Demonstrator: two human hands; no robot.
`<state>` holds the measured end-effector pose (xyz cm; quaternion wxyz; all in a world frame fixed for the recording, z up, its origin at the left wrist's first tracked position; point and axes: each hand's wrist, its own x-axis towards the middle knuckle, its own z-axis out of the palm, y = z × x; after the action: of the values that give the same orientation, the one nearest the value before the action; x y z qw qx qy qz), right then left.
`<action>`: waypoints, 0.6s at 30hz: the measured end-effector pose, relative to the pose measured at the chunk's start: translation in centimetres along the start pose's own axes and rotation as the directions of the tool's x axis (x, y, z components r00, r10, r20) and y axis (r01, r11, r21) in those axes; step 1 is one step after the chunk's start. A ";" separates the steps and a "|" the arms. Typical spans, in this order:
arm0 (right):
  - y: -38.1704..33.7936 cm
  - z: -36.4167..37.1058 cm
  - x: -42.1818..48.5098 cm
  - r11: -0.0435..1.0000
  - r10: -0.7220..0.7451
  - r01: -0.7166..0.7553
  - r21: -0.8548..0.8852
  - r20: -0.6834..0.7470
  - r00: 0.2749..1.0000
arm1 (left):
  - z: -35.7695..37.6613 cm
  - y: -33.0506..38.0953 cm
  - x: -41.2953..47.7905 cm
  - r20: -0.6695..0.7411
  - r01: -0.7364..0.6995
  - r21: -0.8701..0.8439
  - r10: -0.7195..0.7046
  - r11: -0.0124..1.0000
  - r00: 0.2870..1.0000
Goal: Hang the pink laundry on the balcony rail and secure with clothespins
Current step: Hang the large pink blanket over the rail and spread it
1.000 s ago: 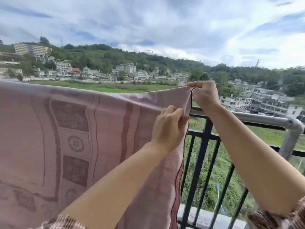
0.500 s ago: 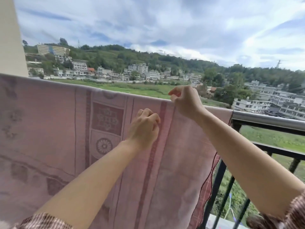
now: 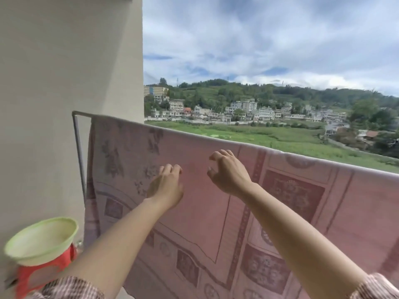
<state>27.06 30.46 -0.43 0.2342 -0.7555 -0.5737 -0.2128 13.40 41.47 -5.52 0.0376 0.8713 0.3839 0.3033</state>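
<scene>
Hills, houses and a green field lie beyond the balcony, and a beige wall (image 3: 64, 83) closes its left end. Half a second ago both hands pinched the top fold of the pink laundry (image 3: 205, 223) near its right end. Now the view has swung left and both have let go. The left grip (image 3: 166, 188) and the right grip (image 3: 228, 173) hover side by side before the cloth, fingers loosely curled, holding nothing. Whether the left fingertips brush the fabric cannot be told. The laundry lies draped over the balcony rail (image 3: 83, 113), spread flat almost to its bare left corner. Hanging looks done, so pinning is probably next, yet no clothespin shows anywhere. A green basin (image 3: 41, 240) sits on a red stool (image 3: 58, 266) low at the left, its contents hidden.
</scene>
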 end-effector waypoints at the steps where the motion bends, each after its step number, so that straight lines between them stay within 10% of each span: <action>1: -1.2 1.6 1.2 1.000 -0.010 0.010 -0.002 0.024 1.000 | -0.2 -2.2 0.8 0.003 0.021 0.020 -0.021 1.000 1.000; 18: -14.9 23.0 29.1 0.963 -0.268 0.268 -0.001 0.055 0.962 | -0.2 -31.6 20.7 -0.088 0.220 0.113 -0.211 0.969 0.973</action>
<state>21.15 69.99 -0.03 0.1843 -0.6775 -0.6758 -0.2245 3.66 77.91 -4.44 0.0027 0.8130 0.4954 0.3060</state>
